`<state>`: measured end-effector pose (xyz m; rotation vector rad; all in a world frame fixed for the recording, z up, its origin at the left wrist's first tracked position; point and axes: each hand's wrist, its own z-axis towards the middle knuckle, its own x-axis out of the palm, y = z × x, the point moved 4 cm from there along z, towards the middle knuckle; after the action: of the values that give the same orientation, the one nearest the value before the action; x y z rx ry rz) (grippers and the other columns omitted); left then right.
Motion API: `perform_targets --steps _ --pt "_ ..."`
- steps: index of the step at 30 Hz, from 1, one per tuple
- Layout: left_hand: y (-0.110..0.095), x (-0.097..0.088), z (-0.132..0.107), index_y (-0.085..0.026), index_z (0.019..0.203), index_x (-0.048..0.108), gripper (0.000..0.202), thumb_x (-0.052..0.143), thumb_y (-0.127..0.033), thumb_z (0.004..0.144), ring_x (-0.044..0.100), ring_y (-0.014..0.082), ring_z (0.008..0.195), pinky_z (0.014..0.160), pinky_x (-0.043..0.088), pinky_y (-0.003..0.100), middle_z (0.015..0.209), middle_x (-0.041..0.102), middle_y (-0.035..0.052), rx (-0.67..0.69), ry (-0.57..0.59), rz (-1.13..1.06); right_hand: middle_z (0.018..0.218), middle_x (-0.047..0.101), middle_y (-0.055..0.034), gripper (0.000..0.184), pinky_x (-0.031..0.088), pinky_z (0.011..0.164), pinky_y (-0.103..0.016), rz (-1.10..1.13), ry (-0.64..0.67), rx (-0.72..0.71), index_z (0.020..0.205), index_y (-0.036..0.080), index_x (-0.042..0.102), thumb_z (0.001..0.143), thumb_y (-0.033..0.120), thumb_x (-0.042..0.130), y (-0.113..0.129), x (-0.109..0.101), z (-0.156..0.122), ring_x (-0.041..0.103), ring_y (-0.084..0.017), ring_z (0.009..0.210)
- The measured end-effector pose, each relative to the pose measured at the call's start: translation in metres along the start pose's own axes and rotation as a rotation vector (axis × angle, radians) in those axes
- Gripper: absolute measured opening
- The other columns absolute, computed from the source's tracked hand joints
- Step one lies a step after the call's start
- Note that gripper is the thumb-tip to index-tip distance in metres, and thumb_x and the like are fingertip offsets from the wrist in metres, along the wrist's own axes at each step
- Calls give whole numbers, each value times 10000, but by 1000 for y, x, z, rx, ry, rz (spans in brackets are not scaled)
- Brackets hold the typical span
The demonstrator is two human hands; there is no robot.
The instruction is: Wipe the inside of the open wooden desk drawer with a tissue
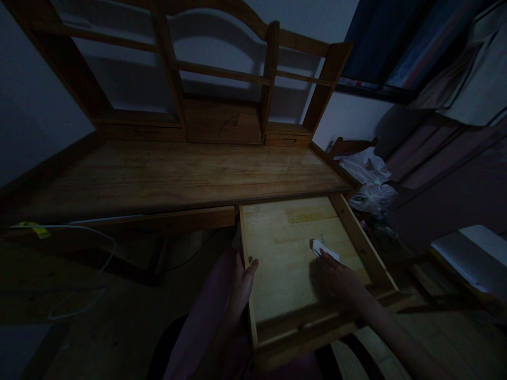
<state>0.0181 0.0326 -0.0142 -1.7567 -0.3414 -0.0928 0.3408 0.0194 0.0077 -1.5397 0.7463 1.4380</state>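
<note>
A pale wooden drawer (285, 264) stands pulled out from the desk, above my lap. My left hand (242, 285) grips its left side wall, with the thumb over the top edge and the fingers outside. Inside, my right hand (336, 277) presses a folded white cloth (325, 249) against the drawer bottom, right of the middle. Whether it is fabric or paper is hard to tell in the dim light. Its near end is hidden under my fingers.
Behind the drawer is the wooden desktop (206, 169), with a shelf unit (222, 124) along the wall. White plastic bags (370, 179) lie beyond the desk's right end. A white cable (89, 228) with a yellow tag (37, 229) hangs at the left.
</note>
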Motion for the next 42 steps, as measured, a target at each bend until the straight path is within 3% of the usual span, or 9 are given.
perform_targets --steps 9,14,23,28,34,42 --pt "-3 1 -2 -229 1447 453 628 665 -390 879 582 307 1313 1051 498 425 1461 572 140 2 11 -13 1501 525 -204 675 565 1024 -367 -59 -40 83 1381 102 583 736 -54 459 -25 12 -9 588 -264 1317" --pt "-7 0 -3 -214 1388 507 563 667 -390 878 606 309 1280 1032 513 425 1419 601 142 -5 16 14 1477 550 -203 698 523 1081 -382 -52 -70 43 1400 88 564 730 -66 444 -37 10 -6 520 -256 1381" --pt "-5 0 -1 -243 1415 504 621 704 -362 839 616 312 1269 1040 511 434 1361 650 120 17 -15 3 1601 388 -197 755 543 1050 -346 9 -62 85 1518 81 424 778 -69 410 -52 15 16 480 -242 1415" --pt "-2 0 0 -228 1414 488 615 683 -390 855 658 310 1194 986 537 444 1369 634 143 -28 -20 4 1561 426 -241 633 529 1067 -390 -2 -61 97 1455 40 493 830 -36 423 -61 8 41 505 -273 1396" --pt "-6 1 -2 -231 1400 499 586 682 -366 860 612 301 1279 1043 506 428 1414 609 135 -14 -13 7 1549 444 -239 638 566 1009 -366 -18 -56 147 1445 48 497 822 -54 406 -52 -9 60 567 -276 1338" --pt "3 -1 3 -235 1398 502 601 692 -393 850 605 314 1285 1057 496 455 1396 619 138 -21 -16 1 1553 441 -229 608 511 1087 -376 21 -48 105 1425 51 520 834 -39 410 -22 -10 51 494 -264 1405"
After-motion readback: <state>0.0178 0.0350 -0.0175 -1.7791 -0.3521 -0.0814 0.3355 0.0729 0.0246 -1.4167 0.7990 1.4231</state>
